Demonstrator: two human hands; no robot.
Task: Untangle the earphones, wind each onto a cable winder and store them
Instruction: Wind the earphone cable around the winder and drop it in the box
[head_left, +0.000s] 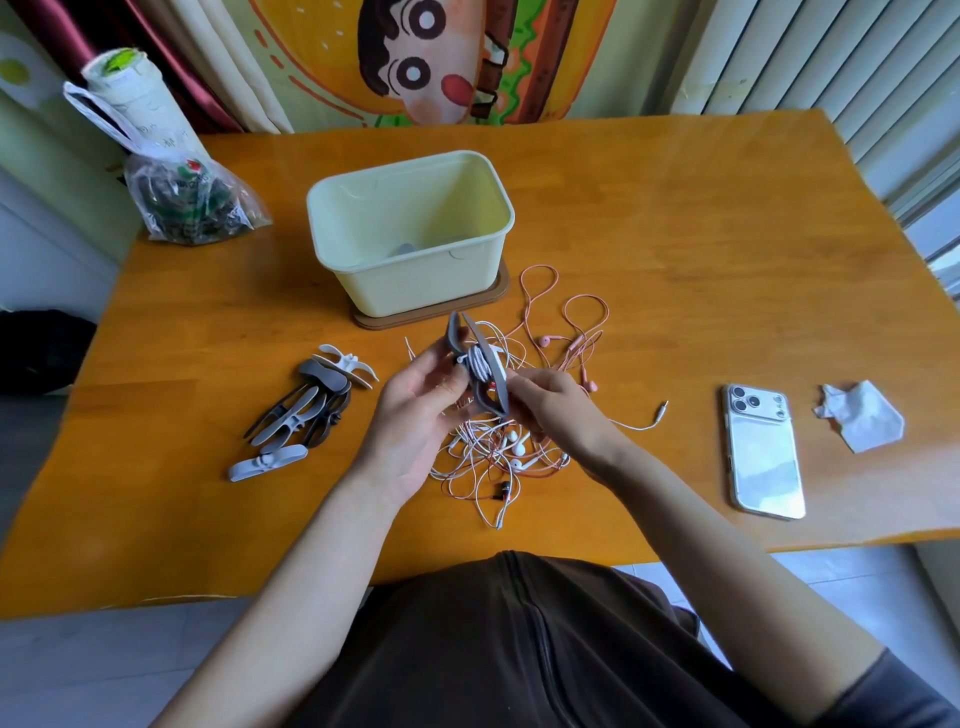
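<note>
Orange table (675, 234), left hand (415, 415), right hand (553, 410) gripping winder (485, 364) mid-surface, tub (415, 291) behind

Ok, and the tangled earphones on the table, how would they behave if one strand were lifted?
Probably floppy: the tangled earphones lie in thin, loose loops. One strand would likely drag others along, since white and pink cords cross repeatedly. Probably light, so the pile may slide on the glossy table.
</note>
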